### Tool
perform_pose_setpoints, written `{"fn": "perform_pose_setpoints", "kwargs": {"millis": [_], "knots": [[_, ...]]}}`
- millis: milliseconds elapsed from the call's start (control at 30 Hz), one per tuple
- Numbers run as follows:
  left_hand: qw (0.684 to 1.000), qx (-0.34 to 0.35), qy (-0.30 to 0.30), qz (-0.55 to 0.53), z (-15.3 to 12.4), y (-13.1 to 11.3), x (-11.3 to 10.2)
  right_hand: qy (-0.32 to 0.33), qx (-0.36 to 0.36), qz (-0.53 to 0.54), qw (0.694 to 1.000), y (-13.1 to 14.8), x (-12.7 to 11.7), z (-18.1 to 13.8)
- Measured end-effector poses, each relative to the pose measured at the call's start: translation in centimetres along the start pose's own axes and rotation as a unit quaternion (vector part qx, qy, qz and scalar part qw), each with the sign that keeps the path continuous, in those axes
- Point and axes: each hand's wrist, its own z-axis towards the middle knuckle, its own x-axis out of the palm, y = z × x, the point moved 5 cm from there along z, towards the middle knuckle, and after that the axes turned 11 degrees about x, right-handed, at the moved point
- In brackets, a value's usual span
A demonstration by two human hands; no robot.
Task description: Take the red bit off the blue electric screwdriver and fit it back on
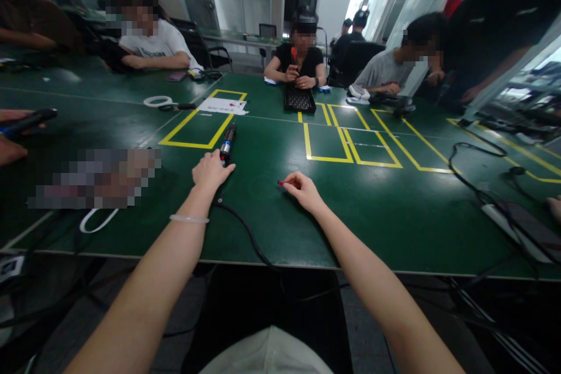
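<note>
My left hand [211, 170] is on the table, closed about the rear end of a dark corded electric screwdriver [228, 139] with a blue band. The screwdriver's tip points away from me. From its back end, a black cord [248, 231] curves toward the table's near edge. To the right, just over the green tabletop, my right hand [303, 190] pinches a small red-and-black piece [281, 183] between thumb and fingertips. The piece is too small to identify, and the lower fingers are partly hidden.
Yellow tape outlines [328, 159] mark the green table [272, 228]. A white paper sheet [222, 106] lies ahead left, a black tray [300, 100] ahead. Cables [453, 158] and a grey-white device [519, 231] lie right. Several people sit around; a person's hand [17, 128] holds a dark tool at left.
</note>
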Motion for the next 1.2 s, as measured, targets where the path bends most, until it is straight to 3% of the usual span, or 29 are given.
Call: {"fn": "perform_pose_setpoints", "kwargs": {"millis": [333,667,800,967,1200], "knots": [[0.998,0.031,0.005,0.059,-0.9,-2.4,0.1,-0.010,-0.006,-0.021,1.000,-0.3,0.0,0.0],[0.983,0.172,0.027,0.061,-4.6,-11.0,1.1,-0.040,-0.052,-0.059,0.996,0.7,-0.1,-0.4],[0.972,0.225,0.031,0.056,-5.8,-13.3,1.6,-0.044,-0.080,-0.082,0.992,0.7,-0.2,-0.4],[0.964,0.262,0.027,0.042,-6.4,-14.2,1.8,-0.029,-0.096,-0.157,0.983,0.4,0.2,-0.3],[0.966,0.255,0.038,0.031,-6.4,-14.2,2.0,-0.042,-0.083,-0.209,0.973,0.6,0.3,-0.3]]}}
